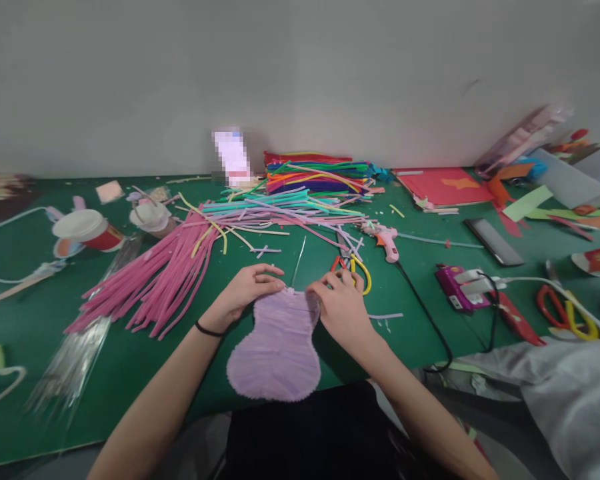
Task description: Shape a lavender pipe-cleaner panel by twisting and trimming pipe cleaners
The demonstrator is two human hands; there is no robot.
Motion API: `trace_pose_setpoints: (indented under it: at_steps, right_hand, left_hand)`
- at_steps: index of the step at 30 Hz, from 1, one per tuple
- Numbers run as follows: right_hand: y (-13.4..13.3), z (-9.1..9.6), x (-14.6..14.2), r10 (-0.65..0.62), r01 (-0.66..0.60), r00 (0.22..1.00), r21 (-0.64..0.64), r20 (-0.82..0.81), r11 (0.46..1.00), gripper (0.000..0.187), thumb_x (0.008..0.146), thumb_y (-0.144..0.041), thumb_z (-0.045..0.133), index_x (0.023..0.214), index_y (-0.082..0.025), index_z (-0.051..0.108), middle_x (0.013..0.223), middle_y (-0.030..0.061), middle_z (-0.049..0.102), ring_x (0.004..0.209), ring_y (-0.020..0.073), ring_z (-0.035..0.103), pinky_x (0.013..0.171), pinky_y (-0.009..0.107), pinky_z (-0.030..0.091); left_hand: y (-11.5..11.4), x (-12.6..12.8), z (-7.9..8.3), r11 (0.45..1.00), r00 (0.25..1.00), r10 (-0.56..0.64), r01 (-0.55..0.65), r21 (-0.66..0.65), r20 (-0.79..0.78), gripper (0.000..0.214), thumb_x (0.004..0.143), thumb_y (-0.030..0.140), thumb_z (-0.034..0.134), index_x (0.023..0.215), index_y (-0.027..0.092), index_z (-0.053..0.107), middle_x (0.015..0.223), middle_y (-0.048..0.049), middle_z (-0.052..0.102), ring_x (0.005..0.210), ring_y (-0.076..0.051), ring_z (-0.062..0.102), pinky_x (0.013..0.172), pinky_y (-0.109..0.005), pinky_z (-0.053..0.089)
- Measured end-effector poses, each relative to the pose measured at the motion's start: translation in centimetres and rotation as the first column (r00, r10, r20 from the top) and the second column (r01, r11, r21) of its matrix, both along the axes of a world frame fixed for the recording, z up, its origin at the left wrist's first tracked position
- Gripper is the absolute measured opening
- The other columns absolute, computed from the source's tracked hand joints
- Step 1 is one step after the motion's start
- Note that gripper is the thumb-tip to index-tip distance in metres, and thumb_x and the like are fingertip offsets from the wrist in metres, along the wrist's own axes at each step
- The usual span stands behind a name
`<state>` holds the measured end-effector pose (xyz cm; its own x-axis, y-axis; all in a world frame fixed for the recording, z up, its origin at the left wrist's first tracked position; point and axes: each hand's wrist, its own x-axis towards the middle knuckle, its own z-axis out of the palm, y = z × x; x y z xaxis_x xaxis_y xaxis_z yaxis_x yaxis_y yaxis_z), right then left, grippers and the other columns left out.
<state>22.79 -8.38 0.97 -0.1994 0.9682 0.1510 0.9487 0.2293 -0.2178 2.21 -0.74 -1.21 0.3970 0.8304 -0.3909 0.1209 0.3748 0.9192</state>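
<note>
A light purple, fuzzy, pear-shaped piece that looks built from pipe cleaners (275, 353) hangs between my hands near the table's front edge. My left hand (250, 287) pinches its upper left corner, a dark band around the wrist. At the upper right side, the fingers of my right hand (343, 303) are curled and closed on its edge. A thin pale stem (299, 260) sticks up beyond the top of the piece. Just past my right hand lie scissors with red and yellow handles (360, 273), partly hidden by the fingers.
Pink pipe cleaners (155, 280) fan out on the left, beside paper cups (87, 230). Colored bundles (315, 177) lie at the back. To the right are a pink glue gun (387, 243) with its cord, a purple power adapter (460, 287), a phone (493, 241) and more scissors (565, 310).
</note>
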Motion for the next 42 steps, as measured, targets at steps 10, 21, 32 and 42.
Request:
trace_pose_setpoints:
  at_steps: [10, 21, 32, 42]
  right_hand:
    - [-0.6, 0.3, -0.3, -0.040, 0.036, 0.997, 0.056, 0.061, 0.998, 0.032, 0.077, -0.004, 0.052, 0.097, -0.025, 0.064, 0.097, 0.0079, 0.059, 0.097, 0.0281, 0.042, 0.096, 0.048, 0.024]
    - [0.1, -0.1, -0.2, 0.007, -0.007, 0.999, 0.006, -0.046, 1.000, 0.028, 0.082, -0.004, 0.048, 0.098, -0.022, 0.063, 0.102, 0.0077, 0.059, 0.100, 0.0269, 0.046, 0.093, 0.044, 0.030]
    - [1.8, -2.8, 0.3, 0.074, -0.141, 0.880, -0.109, -0.469, 0.984, 0.010, 0.086, -0.012, 0.061, 0.093, -0.017, 0.063, 0.091, 0.0050, 0.066, 0.087, 0.0190, 0.059, 0.081, 0.032, 0.046]
    - [1.6, -3.2, -0.1, 0.172, -0.230, 0.914, -0.120, -0.368, 0.966, 0.015, 0.090, -0.015, 0.055, 0.096, -0.017, 0.069, 0.089, 0.0063, 0.060, 0.087, 0.0182, 0.058, 0.082, 0.031, 0.048]
  left_hand:
    - [0.1, -0.1, -0.3, 0.999, 0.996, 0.018, -0.013, -0.050, 0.090, 0.048, 0.060, 0.026, 0.085, 0.102, 0.016, 0.065, 0.094, -0.0078, 0.073, 0.082, -0.017, 0.067, 0.076, -0.028, 0.050]
    - [0.1, -0.1, -0.5, 0.999, 0.994, 0.009, -0.003, -0.051, 0.110, 0.041, 0.065, 0.026, 0.080, 0.102, 0.017, 0.065, 0.096, -0.0069, 0.071, 0.081, -0.016, 0.066, 0.070, -0.025, 0.050]
    - [-1.6, -0.6, -1.7, 0.661, 0.834, 0.219, 0.255, 0.706, -0.507, 0.012, 0.084, 0.028, 0.059, 0.086, 0.019, 0.067, 0.095, -0.0058, 0.065, 0.094, -0.022, 0.060, 0.087, -0.039, 0.048]
    - [-3.5, -1.5, -2.7, 0.600, 0.786, 0.208, 0.368, 0.710, -0.583, 0.015, 0.093, 0.029, 0.049, 0.090, 0.019, 0.059, 0.093, -0.0049, 0.060, 0.092, -0.021, 0.053, 0.085, -0.038, 0.044]
